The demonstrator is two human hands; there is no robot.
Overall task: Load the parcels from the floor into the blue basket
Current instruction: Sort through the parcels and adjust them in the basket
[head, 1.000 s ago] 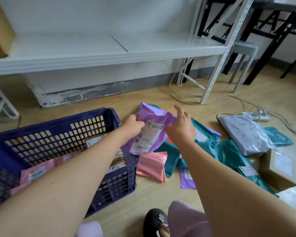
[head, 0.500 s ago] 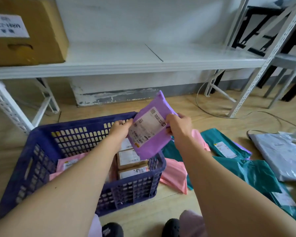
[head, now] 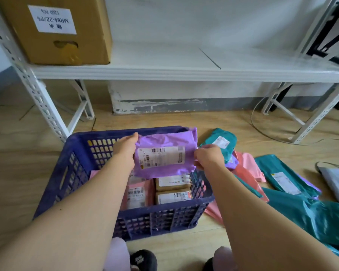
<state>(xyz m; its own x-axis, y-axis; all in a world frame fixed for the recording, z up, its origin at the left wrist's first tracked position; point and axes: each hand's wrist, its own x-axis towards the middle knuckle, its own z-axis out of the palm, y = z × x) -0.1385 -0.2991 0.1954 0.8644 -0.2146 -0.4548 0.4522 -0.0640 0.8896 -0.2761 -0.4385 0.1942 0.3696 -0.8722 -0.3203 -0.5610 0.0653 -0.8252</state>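
In the head view, the task is partly done. The blue basket [head: 53, 173] stands on the floor [head: 18, 163] in front of the person and already holds several parcels: a pink mailer [head: 137, 194] on its left side and two brown boxes [head: 172, 181] side by side on its right, labels up. More may lie under the arms, but that part is hidden.

The purple parcel [head: 164, 155] is in the air above the far half of the basket, label facing the camera, not yet let go. The left hand [head: 125, 147] grips its left edge with curled fingers, and the right hand [head: 208, 155] pinches its right edge between thumb and fingers. This one looks nearly loaded; it only needs lowering and releasing.

A good deal is left. On the floor to the right of the basket lie a teal mailer [head: 219, 142], pink mailers [head: 249, 169] touching the basket's side, a long teal parcel [head: 284, 178], a large crumpled teal bag [head: 321, 218] and a grey parcel [head: 337, 180] at the frame edge. The pile overlaps, so the exact count cannot be told.
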